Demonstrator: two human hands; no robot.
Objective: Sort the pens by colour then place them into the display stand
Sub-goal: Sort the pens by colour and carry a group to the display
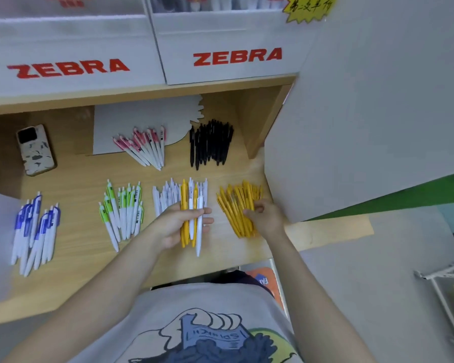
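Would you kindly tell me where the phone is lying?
The phone lies far left on the wooden shelf, left of the pink pens, above the blue pens.

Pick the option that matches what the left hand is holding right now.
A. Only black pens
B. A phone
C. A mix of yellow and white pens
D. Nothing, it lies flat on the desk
C. The left hand grips a small fan of yellow and white pens above the desk, while the black pens lie in their own pile further back and the phone rests untouched at the left.
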